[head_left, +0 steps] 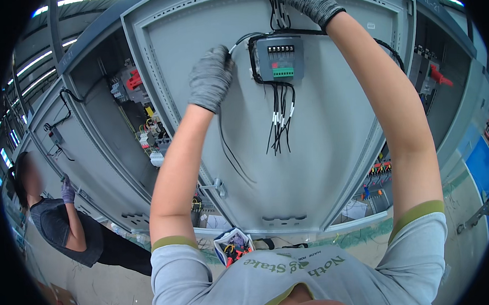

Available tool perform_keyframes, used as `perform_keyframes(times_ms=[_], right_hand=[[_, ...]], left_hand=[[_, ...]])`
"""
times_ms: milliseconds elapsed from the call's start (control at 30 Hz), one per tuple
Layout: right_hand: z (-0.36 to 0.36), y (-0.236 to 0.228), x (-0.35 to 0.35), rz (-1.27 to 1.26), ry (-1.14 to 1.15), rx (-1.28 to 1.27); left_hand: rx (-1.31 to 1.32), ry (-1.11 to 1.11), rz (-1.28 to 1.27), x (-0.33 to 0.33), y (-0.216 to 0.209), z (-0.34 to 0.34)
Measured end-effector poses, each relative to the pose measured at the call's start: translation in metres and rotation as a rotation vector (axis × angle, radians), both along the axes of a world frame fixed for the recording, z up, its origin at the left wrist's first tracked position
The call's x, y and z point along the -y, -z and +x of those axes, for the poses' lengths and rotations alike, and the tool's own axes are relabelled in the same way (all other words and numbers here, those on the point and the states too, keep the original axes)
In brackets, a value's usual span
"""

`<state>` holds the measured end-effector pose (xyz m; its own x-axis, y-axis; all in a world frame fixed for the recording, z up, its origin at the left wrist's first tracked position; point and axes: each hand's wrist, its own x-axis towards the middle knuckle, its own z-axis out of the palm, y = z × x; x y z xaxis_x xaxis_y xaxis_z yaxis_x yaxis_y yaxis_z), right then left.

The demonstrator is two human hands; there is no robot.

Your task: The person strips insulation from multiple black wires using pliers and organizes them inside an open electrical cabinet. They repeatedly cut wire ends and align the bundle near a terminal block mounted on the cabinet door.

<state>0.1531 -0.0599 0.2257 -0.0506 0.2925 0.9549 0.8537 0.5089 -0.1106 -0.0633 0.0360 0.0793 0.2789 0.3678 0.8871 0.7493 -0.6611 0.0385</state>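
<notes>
My left hand (211, 77), in a grey knit glove, is closed around a black wire with a white sleeve (238, 42) that runs toward a small grey module (280, 58) with a green terminal strip, mounted on the inside of an open grey cabinet door (331, 148). Higher up, my right hand (303, 0), also gloved, grips a bundle of black wires (279, 14) above the module. Several loose black wires with white sleeves (280, 121) hang from the module's underside.
Open cabinets to the left (138, 97) and right (432, 73) show breakers and red parts. Another person (56, 215) in a grey shirt works at a cabinet at far left. A small bag of parts (233, 247) lies on the floor below.
</notes>
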Motion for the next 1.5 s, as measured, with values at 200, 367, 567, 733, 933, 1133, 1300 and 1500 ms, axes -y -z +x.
perform_keyframes(times_ms=[200,367,567,733,933,1133,1300,1500], right_hand=[[0.004,-0.003,0.001,-0.099,0.029,0.02],[0.004,-0.007,0.003,-0.103,0.024,0.058],[0.0,-0.001,0.004,-0.026,-0.068,0.038],[-0.002,-0.004,0.005,-0.133,-0.104,-0.018],[-0.005,-0.012,-0.003,-0.068,-0.081,-0.007],[-0.013,-0.006,-0.001,-0.014,-0.04,-0.03],[-0.013,-0.01,-0.007,-0.047,-0.008,-0.095],[0.001,-0.014,-0.009,-0.116,-0.05,-0.041]], left_hand=[[-0.221,0.16,0.288,0.014,-0.111,-0.012],[-0.765,-0.118,0.641,0.075,-0.171,0.01],[-0.801,0.073,1.244,0.064,-0.19,0.018],[-0.649,-0.049,1.531,0.054,-0.187,0.022],[-0.435,0.112,1.32,0.043,-0.185,0.032],[-0.126,0.138,1.061,0.029,-0.152,0.033],[0.183,0.574,0.04,0.005,-0.103,0.055],[0.222,0.782,-0.013,-0.012,-0.117,0.07]])
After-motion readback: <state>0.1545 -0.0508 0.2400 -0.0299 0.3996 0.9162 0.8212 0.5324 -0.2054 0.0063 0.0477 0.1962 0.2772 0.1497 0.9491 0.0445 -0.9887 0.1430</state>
